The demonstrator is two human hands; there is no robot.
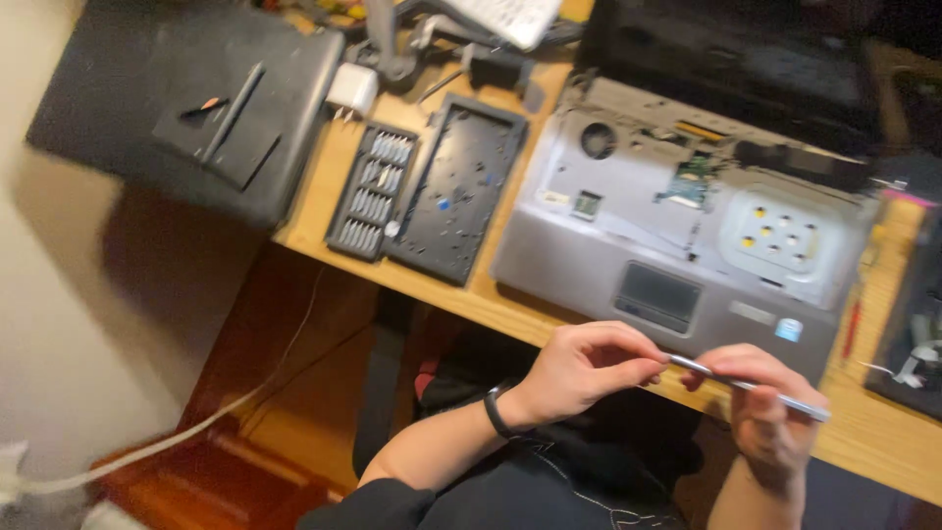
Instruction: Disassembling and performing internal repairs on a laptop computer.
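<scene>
Silver screwdriver [748, 385] pinched at its tip end by left hand [587, 367], shaft gripped in closed right hand [767, 412] | held level over desk edge [510, 312] | opened laptop [677, 236] just beyond, bit set [373, 190] kept within reach

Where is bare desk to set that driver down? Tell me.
Bare wood runs along the desk's front edge below the bit case, and at the right front corner beside the opened laptop. The back of the desk is crowded with a charger and cables.
</scene>
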